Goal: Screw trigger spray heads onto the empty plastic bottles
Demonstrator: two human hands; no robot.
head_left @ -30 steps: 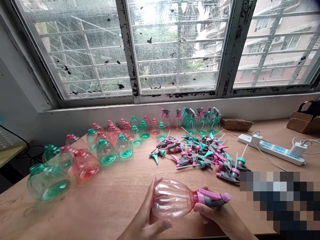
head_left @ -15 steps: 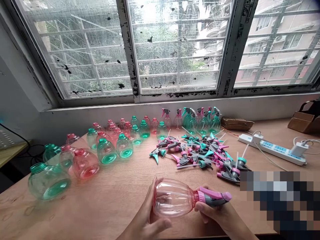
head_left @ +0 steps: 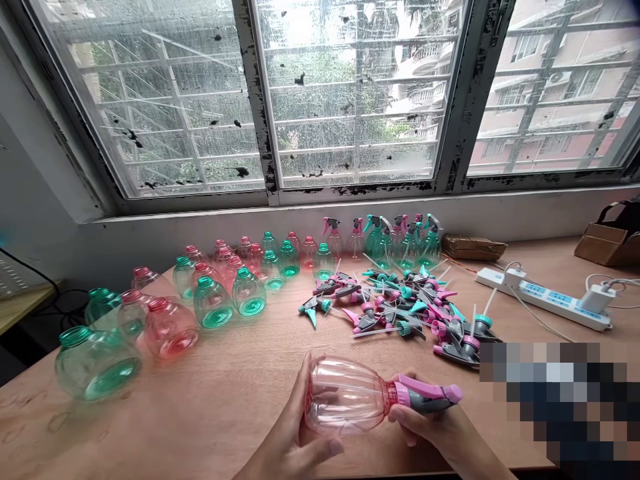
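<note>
Two-handed hold on one pink bottle (head_left: 355, 397), sideways above the wooden table (head_left: 200, 427), with left hand (head_left: 287, 433) loosely cupped at the base, thumb spread clear, and right hand (head_left: 430, 427) curled around the fitted spray head (head_left: 434, 403), far fingers apparently tucked underneath. Beyond, loose sprayers (head_left: 367, 323) in a heap; leftward, topless bottles (head_left: 213, 307) in green and pink.

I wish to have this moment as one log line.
left hand: at base of pink bottle | right hand: on pink spray head | bottle: sideways | beyond: loose spray heads
</note>
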